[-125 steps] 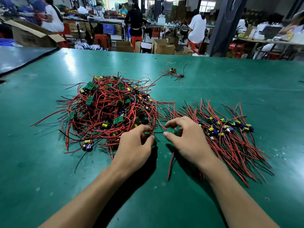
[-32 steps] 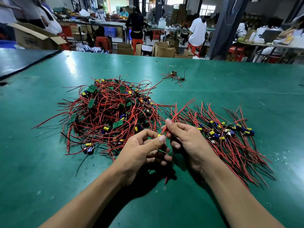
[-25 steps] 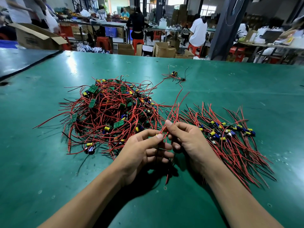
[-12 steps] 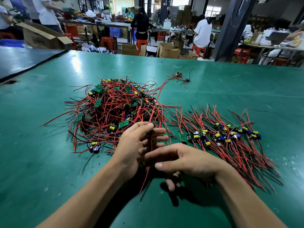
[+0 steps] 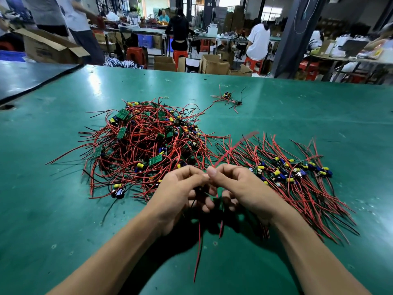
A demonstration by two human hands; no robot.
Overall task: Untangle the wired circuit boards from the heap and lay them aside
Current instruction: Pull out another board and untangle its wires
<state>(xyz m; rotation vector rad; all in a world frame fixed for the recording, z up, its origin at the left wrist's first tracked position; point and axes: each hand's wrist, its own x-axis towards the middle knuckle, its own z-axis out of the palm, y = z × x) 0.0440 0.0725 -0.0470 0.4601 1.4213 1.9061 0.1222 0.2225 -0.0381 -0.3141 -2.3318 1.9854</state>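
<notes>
On the left of the green matted table (image 5: 55, 220) I see the heap of tangled red and black leads with small green circuit boards (image 5: 146, 145), piled loosely, with yellow and blue capacitors poking out. Just in front of its near edge, my left hand (image 5: 180, 194) is curled round the held wired board (image 5: 199, 241). Its body is mostly hidden between the palms, and its thin red leads dangle to the mat below. My right hand (image 5: 240, 188) touches the left at the fingertips and pinches one of the same leads between thumb and forefinger. That lead rises in a blur toward the far right. Further right lies the combed-out row of wired boards already laid aside (image 5: 297, 179), leads fanned roughly parallel.

I judge these pieces very light and floppy. The leads bend freely and snag on each other, while the boards are stiff and their solder joints are likely fragile. I would grip the board's edges, not the capacitors, and draw each lead out gently instead of yanking it. From here the piece looks clear of the heap, so it should go onto the right-hand row.
</notes>
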